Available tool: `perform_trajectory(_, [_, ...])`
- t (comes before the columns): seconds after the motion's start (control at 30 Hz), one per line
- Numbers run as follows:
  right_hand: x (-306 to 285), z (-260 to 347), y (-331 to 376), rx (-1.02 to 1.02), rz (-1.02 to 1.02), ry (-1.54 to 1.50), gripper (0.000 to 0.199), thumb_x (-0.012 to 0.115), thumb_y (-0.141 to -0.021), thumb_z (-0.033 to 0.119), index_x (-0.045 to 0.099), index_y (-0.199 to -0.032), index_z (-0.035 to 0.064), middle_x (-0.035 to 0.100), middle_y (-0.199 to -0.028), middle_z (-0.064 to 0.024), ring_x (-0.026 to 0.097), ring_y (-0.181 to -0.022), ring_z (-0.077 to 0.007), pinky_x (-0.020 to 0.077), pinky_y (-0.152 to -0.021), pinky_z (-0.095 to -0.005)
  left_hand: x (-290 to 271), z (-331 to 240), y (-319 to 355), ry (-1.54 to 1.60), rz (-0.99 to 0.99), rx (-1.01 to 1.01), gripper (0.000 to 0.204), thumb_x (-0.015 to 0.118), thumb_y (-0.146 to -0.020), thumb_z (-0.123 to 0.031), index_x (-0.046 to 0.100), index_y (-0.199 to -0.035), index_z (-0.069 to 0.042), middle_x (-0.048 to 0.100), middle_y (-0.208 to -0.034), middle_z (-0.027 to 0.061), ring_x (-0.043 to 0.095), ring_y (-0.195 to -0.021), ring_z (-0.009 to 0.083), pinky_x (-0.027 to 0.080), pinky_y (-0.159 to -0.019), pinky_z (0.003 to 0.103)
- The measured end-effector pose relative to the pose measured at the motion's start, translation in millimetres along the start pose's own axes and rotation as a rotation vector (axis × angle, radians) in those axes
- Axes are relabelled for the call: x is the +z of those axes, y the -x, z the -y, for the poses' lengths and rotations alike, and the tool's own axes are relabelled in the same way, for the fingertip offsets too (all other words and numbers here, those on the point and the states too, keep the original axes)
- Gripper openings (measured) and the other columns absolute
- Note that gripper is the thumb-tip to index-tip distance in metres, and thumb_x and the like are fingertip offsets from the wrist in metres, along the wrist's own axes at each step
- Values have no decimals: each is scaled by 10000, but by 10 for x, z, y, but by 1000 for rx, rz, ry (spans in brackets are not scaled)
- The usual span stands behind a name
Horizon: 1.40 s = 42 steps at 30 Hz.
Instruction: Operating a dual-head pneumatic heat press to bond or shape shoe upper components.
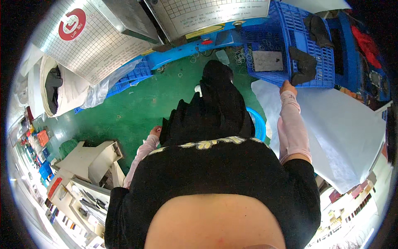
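Observation:
My right hand (288, 87) reaches forward at the right, in a pale pink sleeve, to the lower edge of a blue plastic crate (334, 74). Its fingers look closed at the lower end of a dark grey, bent, soft-looking piece (305, 66); what kind of piece it is does not show. A second dark piece (318, 31) lies higher up against the crate. My left hand (156, 131), also in a pink sleeve, hangs low at the left beside my black clothing (195, 124). Its fingers are small and partly hidden, so their grip is unclear.
Ahead stands a machine with a gridded metal top (211, 12) and a blue front edge. A pale block (268, 61) sits in the crate. A white sheet (336, 128) covers a surface at the right. A blue basin (258, 124) stands beside me; a beige stool-like object (89, 159) is left.

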State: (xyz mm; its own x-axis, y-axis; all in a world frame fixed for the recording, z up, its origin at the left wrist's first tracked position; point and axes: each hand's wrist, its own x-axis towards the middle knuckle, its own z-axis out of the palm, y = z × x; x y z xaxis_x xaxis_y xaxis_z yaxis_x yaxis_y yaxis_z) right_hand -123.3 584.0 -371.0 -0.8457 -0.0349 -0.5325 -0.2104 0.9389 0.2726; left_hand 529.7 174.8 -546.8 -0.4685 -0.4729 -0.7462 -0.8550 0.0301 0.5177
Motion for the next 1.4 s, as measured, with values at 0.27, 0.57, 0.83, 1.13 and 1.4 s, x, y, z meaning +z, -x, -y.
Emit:
perform_trajectory(0.27, [-164, 32, 90, 1, 58, 4, 265, 422, -869, 234, 548, -1086, 146, 609, -1064, -194, 588, -993, -360, 462, -849, -435, -73, -69, 63, 178, 49, -50, 220, 594, -836, -215, 603, -984, -52, 638, -871, 82, 594, -820, 187, 455, -727, 277])
perform_trajectory(0.57, [-53, 10, 21, 34, 45, 2, 266, 442, -859, 238, 553, -1091, 170, 613, -1058, -195, 592, -989, -361, 464, -845, -434, -62, -308, -120, 377, 113, -111, 198, 583, -839, -196, 603, -973, -52, 627, -871, 85, 585, -834, 193, 446, -739, 275])
perform_trajectory(0.83, [-43, 18, -6, 89, 11, -43, 270, 433, -870, 242, 561, -1100, 184, 613, -1057, -196, 584, -1016, -349, 462, -857, -423, -39, -559, -83, 418, 99, -122, 202, 577, -840, -205, 605, -969, -52, 625, -868, 85, 582, -834, 193, 445, -742, 277])
perform_trajectory(1.13, [-85, 65, 45, 108, 41, -36, 273, 449, -862, 228, 535, -1117, 180, 595, -1083, -212, 568, -1027, -383, 455, -872, -435, 8, -777, 142, 146, -18, -110, 279, 578, -840, -292, 616, -978, -53, 646, -854, 74, 594, -804, 180, 461, -728, 288])
perform_trajectory(1.4, [-99, -1, 53, 46, 94, 10, 288, 394, -894, 241, 534, -1136, 172, 590, -1099, -212, 561, -1047, -372, 456, -877, -426, 215, -752, 355, 112, -29, -80, 301, 582, -840, -311, 616, -987, -51, 653, -861, 73, 599, -801, 177, 468, -727, 292])
